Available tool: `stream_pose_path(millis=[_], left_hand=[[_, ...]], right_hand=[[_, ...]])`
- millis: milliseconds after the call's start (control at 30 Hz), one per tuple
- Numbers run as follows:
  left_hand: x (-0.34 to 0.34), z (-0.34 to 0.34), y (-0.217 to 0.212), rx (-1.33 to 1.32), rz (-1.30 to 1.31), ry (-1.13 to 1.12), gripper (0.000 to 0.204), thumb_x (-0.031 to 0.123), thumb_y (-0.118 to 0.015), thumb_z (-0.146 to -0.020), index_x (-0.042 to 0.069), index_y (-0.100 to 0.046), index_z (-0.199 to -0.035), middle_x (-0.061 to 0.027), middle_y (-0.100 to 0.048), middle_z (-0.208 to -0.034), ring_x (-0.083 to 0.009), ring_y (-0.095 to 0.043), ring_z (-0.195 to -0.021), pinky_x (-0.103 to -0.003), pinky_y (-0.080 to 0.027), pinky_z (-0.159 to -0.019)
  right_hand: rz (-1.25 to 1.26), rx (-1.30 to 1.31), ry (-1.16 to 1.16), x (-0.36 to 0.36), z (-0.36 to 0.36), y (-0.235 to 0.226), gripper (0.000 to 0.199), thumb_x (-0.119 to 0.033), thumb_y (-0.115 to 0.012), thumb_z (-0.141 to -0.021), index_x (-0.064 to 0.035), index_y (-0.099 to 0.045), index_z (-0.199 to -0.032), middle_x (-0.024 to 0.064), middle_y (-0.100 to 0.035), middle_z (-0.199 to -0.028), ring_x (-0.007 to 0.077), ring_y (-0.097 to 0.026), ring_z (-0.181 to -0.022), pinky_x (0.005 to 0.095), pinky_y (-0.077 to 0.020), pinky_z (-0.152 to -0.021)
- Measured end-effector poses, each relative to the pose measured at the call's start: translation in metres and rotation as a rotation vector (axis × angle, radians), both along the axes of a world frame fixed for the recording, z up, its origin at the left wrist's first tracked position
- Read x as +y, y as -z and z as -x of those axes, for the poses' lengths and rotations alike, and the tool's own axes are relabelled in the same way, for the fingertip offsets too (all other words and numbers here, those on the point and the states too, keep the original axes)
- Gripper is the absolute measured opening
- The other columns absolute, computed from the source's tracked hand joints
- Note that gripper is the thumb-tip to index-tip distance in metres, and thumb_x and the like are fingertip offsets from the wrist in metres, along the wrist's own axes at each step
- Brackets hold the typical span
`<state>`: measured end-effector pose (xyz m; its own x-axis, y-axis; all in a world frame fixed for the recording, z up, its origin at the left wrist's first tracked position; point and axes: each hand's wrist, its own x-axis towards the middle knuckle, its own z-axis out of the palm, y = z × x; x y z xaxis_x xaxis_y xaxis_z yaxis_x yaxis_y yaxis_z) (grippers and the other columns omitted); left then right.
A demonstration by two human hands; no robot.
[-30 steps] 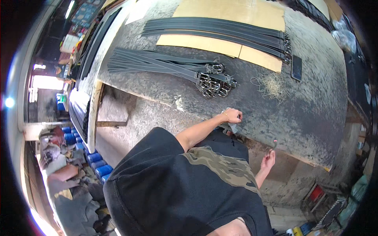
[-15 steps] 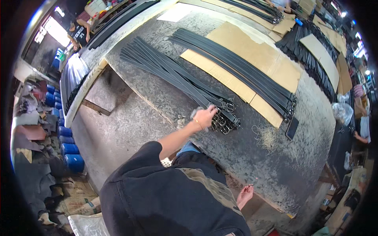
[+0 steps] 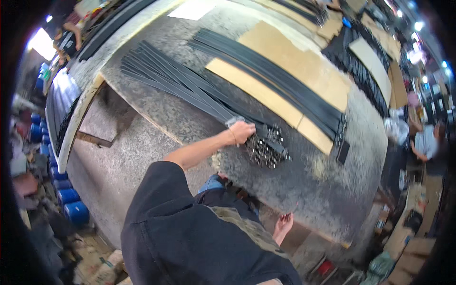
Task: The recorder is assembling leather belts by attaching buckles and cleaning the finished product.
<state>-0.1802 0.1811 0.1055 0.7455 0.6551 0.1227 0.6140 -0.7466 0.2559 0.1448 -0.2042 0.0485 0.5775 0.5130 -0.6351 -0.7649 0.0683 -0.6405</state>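
Note:
My left hand (image 3: 241,132) is closed on a pale grey, rag-like piece (image 3: 232,122) and rests on a fanned bundle of black belts (image 3: 178,85), close to their buckle end. Shiny metal buckles (image 3: 267,149) lie heaped just right of the hand. What the fingers cover on the straps is hidden. Lower right, by the table's near edge, my right hand (image 3: 284,223) has curled fingers, with a tiny reddish spot just beyond them. Whatever it holds is too small to name.
A second row of black belts (image 3: 270,78) lies on cardboard (image 3: 297,64) farther back. A dark phone-like slab (image 3: 342,153) and a tangle of pale string (image 3: 320,167) are to the right. Blue drums (image 3: 76,212) line the left floor. Other people work at the far left and right.
The view has shifted, so the table sits farther left. My left hand has slid a little along the straps away from the buckles. My right hand remains near the table edge.

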Motion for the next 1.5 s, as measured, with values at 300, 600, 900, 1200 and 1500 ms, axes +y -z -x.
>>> stream_pose_path(millis=[300,600,900,1200,1500], left_hand=[[-0.093,-0.061,-0.074,-0.397,0.313,0.214,0.036,0.022,-0.070,-0.063,0.010,-0.063,-0.097,-0.0033,-0.065,-0.100,-0.0281,-0.065,-0.076,-0.037,-0.053,-0.064],[-0.181,-0.154,-0.003,-0.209,0.452,0.182,0.034,0.018,-0.069,-0.071,0.008,-0.062,-0.102,-0.0081,-0.060,-0.104,-0.0320,-0.062,-0.088,-0.042,-0.051,-0.074],[-0.201,-0.186,0.062,-0.325,0.402,0.163,0.045,0.027,-0.073,-0.071,0.009,-0.058,-0.109,-0.0092,-0.058,-0.107,-0.0290,-0.062,-0.089,-0.037,-0.051,-0.072],[-0.210,-0.216,0.096,-0.497,0.199,0.323,0.021,0.011,-0.075,-0.070,0.009,-0.069,-0.090,-0.0047,-0.059,-0.088,-0.0191,-0.060,-0.068,-0.030,-0.047,-0.056],[-0.222,-0.211,0.099,-0.653,0.150,0.130,0.011,0.004,-0.072,-0.074,0.004,-0.068,-0.084,-0.0103,-0.061,-0.082,-0.0284,-0.062,-0.071,-0.036,-0.049,-0.062]], right_hand=[[0.083,-0.003,-0.096,0.041,0.048,-0.038,0.020,-0.019,-0.053,-0.096,-0.0003,-0.057,-0.104,0.0126,-0.063,-0.102,0.0236,-0.061,-0.090,0.0367,-0.0521,-0.082],[0.139,-0.097,-0.162,0.075,-0.019,-0.036,0.027,-0.024,-0.045,-0.098,0.0016,-0.051,-0.103,0.0159,-0.064,-0.102,0.0255,-0.065,-0.083,0.0373,-0.0551,-0.070],[0.027,-0.322,-0.158,0.055,-0.077,0.017,0.012,0.000,-0.063,-0.086,0.0033,-0.060,-0.097,0.0110,-0.065,-0.087,0.0155,-0.063,-0.078,0.0268,-0.0515,-0.070],[-0.166,-0.501,0.171,0.083,-0.057,0.046,0.023,0.000,-0.061,-0.088,0.0055,-0.060,-0.111,0.0124,-0.064,-0.090,0.0160,-0.061,-0.078,0.0303,-0.0529,-0.068],[-0.374,-0.753,0.191,0.085,-0.050,0.052,0.014,0.002,-0.060,-0.087,0.0082,-0.061,-0.099,0.0087,-0.060,-0.085,0.0140,-0.061,-0.075,0.0366,-0.0586,-0.078]])
